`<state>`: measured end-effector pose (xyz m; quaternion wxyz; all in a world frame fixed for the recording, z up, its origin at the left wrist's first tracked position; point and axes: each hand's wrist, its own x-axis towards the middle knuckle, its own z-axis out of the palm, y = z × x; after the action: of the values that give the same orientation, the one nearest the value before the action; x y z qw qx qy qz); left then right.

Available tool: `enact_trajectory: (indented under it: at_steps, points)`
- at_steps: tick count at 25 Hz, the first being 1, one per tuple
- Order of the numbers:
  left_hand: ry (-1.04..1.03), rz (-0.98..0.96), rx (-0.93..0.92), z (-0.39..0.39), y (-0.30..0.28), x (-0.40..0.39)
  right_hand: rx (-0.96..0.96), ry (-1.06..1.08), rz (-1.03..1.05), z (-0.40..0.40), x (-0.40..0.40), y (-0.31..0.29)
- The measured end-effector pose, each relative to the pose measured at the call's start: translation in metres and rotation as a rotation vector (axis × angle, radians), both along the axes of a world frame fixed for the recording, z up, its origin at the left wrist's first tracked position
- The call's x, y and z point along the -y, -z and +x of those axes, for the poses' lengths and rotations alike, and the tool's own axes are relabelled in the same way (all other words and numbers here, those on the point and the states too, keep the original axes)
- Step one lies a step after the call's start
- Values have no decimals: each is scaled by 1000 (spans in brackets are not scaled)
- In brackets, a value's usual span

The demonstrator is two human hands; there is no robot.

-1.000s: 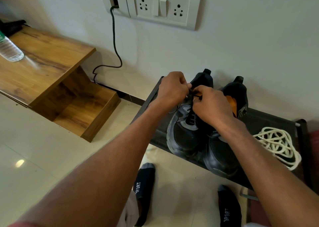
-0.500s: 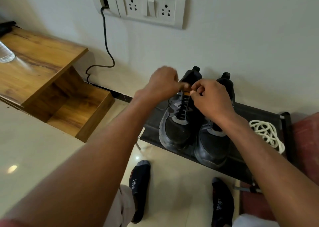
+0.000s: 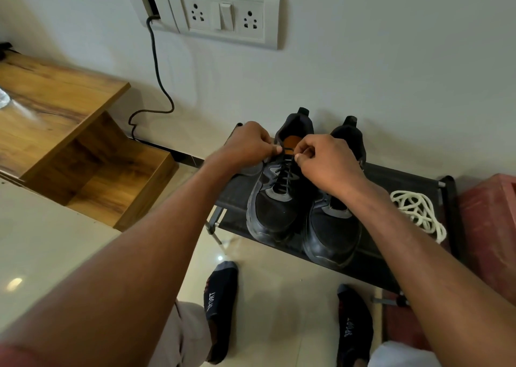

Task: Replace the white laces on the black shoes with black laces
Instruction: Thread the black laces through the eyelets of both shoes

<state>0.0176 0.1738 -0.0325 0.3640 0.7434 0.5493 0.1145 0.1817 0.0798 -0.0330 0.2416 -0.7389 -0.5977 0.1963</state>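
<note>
Two black shoes stand side by side on a low black rack (image 3: 391, 176), toes toward me. The left shoe (image 3: 275, 213) carries a black lace (image 3: 283, 175) threaded up its eyelets. My left hand (image 3: 248, 146) and my right hand (image 3: 326, 163) meet over that shoe's tongue, each pinching an end of the black lace near the top eyelets. My right wrist hides part of the right shoe (image 3: 332, 232); I cannot tell how it is laced. A bundle of white laces (image 3: 418, 213) lies loose on the rack's right end.
A wooden side table (image 3: 55, 107) with a lower shelf stands at the left. A switch panel (image 3: 223, 15) hangs on the wall with a black cable (image 3: 159, 79) running down. My socked feet (image 3: 220, 305) stand on the tiled floor. A red object (image 3: 491, 235) sits at the right.
Both hands have stayed at the top of the left shoe, shifting apart slightly along the black lace. The camera view has drifted, with the rack sitting lower and more to the right.
</note>
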Motion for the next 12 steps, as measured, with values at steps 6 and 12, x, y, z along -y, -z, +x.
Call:
enact_trajectory:
  at_steps: [6,12]
  points:
    - [-114,40,56,2,-5,-4,-6,4,12,-1,0,1]
    - [-183,15,915,5,-57,-1,3,0,28,0,1,0]
